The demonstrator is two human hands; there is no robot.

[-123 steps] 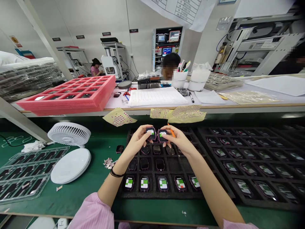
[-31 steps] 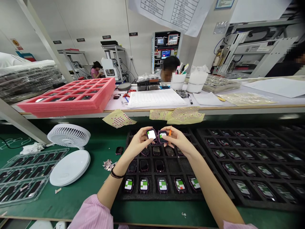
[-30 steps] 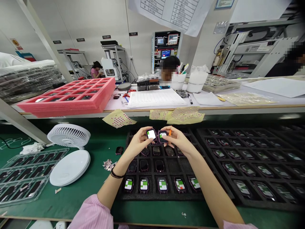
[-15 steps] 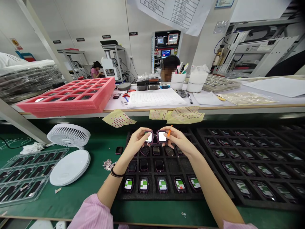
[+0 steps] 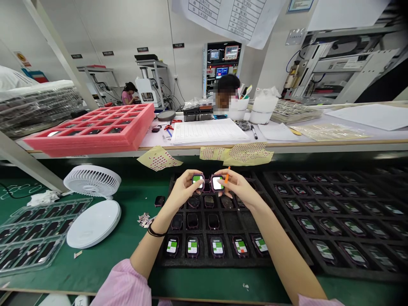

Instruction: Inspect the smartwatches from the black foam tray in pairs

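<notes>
Left hand (image 5: 182, 190) and right hand (image 5: 238, 188), fingers closed, each pinch one smartwatch by its edges above a black foam tray (image 5: 223, 264). The left-hand watch (image 5: 198, 181) and right-hand watch (image 5: 217, 183) lie side by side between the hands, long axes pointing away from the person, screens up. The right hand also holds one orange stick (image 5: 227, 174). Nearer than the hands, five watches with green-and-white screens (image 5: 192, 246) fill the tray's front row. Beyond the hands lie three perforated yellow sheets (image 5: 158, 158).

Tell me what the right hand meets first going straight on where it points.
The right hand would probably meet the smartwatch held in the left hand first, though depth is unclear.
</notes>
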